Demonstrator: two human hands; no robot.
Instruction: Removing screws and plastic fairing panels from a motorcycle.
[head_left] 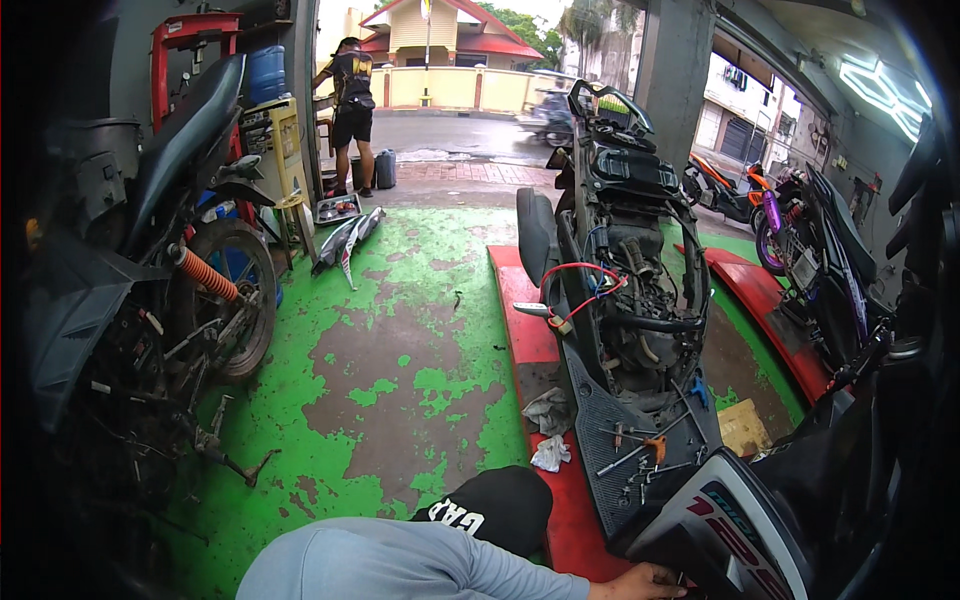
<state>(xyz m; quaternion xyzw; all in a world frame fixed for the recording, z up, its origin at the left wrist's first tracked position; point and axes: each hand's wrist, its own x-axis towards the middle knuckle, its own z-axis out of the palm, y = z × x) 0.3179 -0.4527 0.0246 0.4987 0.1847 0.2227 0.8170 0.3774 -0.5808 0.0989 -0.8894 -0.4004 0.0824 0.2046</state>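
In the head view, a scooter (645,335), largely stripped of its covers, stands on a red platform (512,325) right of the middle. Its long axis runs away from the viewer, leaning a little left: the front end, with its grey, white and black front panel (735,520), sits near at the lower right, while the tail, with its grab rail (612,100), points toward the street.

A grey sleeve (400,560) crosses the bottom edge from the left to the left hand (640,582), which is partly cut off beside the front panel. Its fingers are bent and drawn close together; whether they grip anything, I cannot tell. The right hand is out of view, so its grip cannot be told.

On the black footboard (588,405) lie an orange-handled tool (656,448), a blue-handled tool (698,391) and scattered small metal parts. A white rag (551,453) and a grey rag (547,411) lie along its left side. A red cable (583,266) loops over the frame.

Another motorbike (190,155) stands at left on the worn green floor (470,235). A person (352,95) stands by the doorway.
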